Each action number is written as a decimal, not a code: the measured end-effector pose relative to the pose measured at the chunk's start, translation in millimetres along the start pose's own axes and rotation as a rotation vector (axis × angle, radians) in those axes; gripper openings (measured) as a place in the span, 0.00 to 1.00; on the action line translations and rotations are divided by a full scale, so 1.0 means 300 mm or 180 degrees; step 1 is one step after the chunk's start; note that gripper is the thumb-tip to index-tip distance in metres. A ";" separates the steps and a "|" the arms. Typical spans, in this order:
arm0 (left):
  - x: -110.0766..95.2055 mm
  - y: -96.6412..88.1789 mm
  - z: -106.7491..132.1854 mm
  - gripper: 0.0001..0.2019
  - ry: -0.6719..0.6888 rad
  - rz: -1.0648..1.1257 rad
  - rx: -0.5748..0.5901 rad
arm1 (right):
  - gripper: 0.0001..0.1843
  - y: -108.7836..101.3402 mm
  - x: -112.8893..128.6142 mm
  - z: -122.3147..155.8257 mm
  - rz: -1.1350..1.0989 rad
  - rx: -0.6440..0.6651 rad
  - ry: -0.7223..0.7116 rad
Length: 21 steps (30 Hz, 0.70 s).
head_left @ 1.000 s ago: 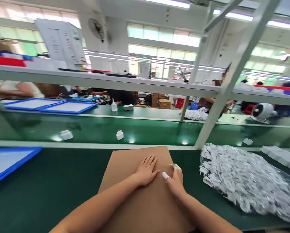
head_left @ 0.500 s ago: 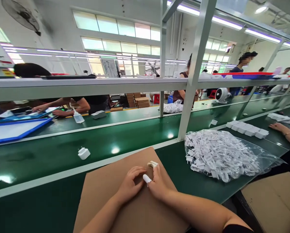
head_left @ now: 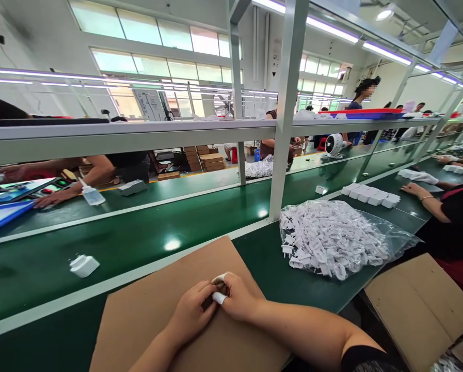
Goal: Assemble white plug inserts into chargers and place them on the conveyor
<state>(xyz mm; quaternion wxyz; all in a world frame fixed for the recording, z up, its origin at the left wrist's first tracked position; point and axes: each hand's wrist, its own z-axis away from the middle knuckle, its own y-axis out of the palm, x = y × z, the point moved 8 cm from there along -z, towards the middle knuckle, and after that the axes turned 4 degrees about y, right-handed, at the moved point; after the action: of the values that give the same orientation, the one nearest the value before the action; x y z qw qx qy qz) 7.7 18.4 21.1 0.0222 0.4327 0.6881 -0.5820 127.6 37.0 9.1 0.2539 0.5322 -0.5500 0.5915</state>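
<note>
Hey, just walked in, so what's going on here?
Someone's left hand and right hand meet over brown cardboard on a green bench; I can't tell whether they hold anything. The right hand wears white fingertip covers. To the right lies a clear bag of white plastic parts.

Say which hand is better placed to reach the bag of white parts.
Likely the right hand: both hands are over the cardboard, but it is nearer the bag of white parts and lies between the bag and the left hand.
</note>
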 end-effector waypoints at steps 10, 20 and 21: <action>0.032 0.029 0.003 0.05 -0.0257 0.0041 0.0195 | 0.06 -0.008 0.020 0.001 0.0339 0.0090 -0.0039; 0.049 0.038 0.008 0.06 -0.0274 0.0054 0.0177 | 0.07 0.002 0.006 -0.003 0.0351 0.0268 0.0073; 0.051 0.039 0.008 0.06 -0.0265 0.0054 0.0176 | 0.07 0.002 0.005 -0.004 0.0347 0.0261 0.0064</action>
<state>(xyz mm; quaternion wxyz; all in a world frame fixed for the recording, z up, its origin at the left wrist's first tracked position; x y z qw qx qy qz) 4.3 24.5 3.2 0.0438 0.4143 0.6666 -0.6181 126.2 37.5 10.6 0.2048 0.5054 -0.5508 0.6318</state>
